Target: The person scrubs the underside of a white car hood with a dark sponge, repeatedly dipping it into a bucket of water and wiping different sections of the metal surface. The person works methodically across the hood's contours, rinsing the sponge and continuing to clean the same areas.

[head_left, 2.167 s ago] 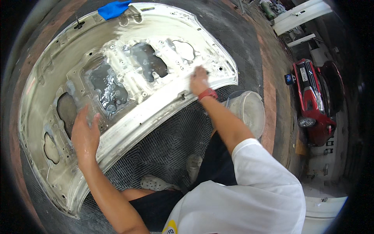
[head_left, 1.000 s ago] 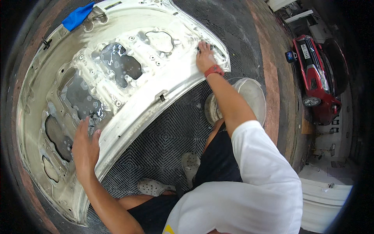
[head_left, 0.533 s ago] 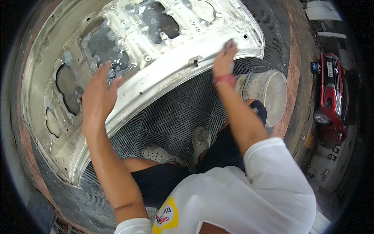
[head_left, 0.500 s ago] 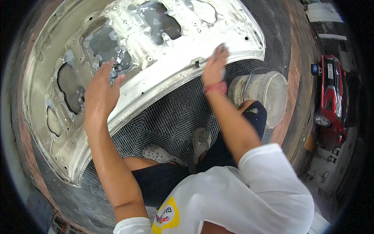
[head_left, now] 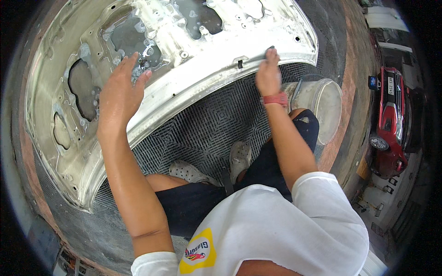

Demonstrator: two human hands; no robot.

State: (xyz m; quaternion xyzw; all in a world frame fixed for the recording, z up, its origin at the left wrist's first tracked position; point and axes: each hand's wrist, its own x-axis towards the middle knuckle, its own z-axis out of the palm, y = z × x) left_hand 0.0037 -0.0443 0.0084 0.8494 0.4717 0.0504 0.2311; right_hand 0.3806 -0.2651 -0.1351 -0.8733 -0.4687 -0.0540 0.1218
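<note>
In front of me lies a white car hood [head_left: 207, 55], its inner side up, wet and foamy around several cut-outs. My left hand [head_left: 120, 94] is over the hood's near left part, fingers stretched and thumb apart; it holds nothing, and I cannot tell whether it presses on the metal. At the near right edge of the hood, my right hand [head_left: 269, 77] has its fingers bent, slightly blurred. A dark thin piece [head_left: 270, 47] shows at its fingertips, its kind too small to make out. A red band circles the right wrist.
A whitish bucket [head_left: 329, 110] with a raised handle stands beside my right knee. Under the hood and my feet in grey clogs [head_left: 191, 172] is a black ribbed mat [head_left: 198, 124]. A red car [head_left: 390, 119] is parked farther off to the right.
My right hand has moved rightward along the hood's edge. The left hand stays in nearly the same place. The view has shifted slightly.
</note>
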